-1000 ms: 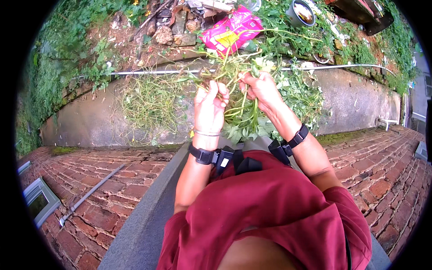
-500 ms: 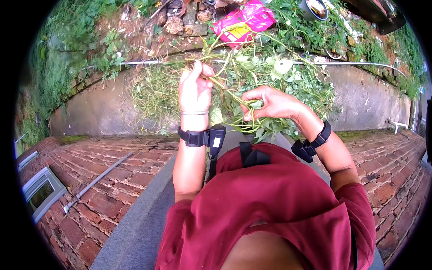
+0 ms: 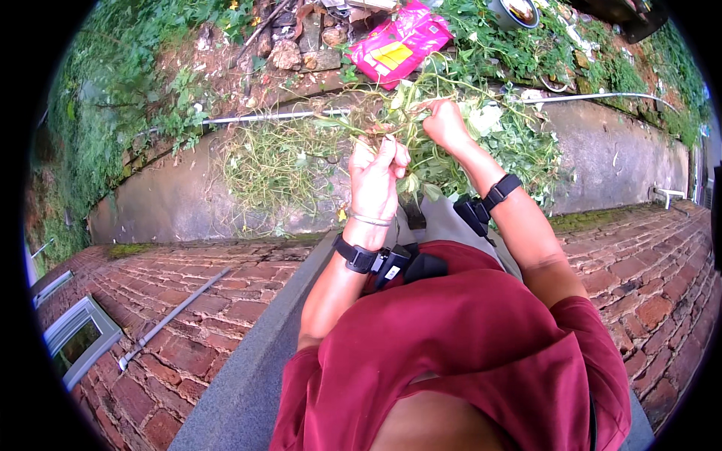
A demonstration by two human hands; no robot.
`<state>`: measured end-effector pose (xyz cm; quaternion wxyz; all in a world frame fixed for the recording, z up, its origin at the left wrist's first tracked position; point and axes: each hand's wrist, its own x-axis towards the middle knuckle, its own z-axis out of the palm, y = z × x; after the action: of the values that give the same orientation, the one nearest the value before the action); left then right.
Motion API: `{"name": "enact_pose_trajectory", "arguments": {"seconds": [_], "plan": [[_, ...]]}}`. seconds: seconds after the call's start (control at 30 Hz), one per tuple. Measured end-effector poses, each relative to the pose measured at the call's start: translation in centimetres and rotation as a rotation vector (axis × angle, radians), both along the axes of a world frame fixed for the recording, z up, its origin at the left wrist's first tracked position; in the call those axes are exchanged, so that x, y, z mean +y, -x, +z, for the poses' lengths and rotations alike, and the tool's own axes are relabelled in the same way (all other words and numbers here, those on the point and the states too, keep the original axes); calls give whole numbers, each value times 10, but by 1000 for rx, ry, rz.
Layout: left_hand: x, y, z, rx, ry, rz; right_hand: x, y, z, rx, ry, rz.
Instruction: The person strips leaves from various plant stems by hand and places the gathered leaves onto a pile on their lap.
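right hand [image 3: 447,129] farther forward, on vines [image 3: 398,113], concrete [image 3: 613,154] stretching rightward

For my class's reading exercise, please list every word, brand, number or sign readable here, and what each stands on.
No text can be read.
Pink bag with yellow patch: any print is too small and blurred.
White label on the left black wrist box: too small.

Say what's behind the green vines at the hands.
White pipe shows on either side of the green vines; its middle stretch is covered, as is anything directly behind.
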<state>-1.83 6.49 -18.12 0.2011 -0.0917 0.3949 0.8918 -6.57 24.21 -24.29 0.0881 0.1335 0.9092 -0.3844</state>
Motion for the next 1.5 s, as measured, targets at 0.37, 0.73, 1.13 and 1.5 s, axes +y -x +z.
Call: {"name": "enact_pose_trajectory", "arguments": {"seconds": [0.37,0.73,1.13,1.5], "plan": [[-86,57,49,164,256,207,201,-63,-45,-187,340,-545],[-252,107,118,275,510,520,476,-256,-52,99,390,-1244],[-363,102,-8,-527,1288,799,350,-168,1,115,432,-910],[-72,19,-5,628,1074,-105,111,-67,78,-88,532,-345]]}}
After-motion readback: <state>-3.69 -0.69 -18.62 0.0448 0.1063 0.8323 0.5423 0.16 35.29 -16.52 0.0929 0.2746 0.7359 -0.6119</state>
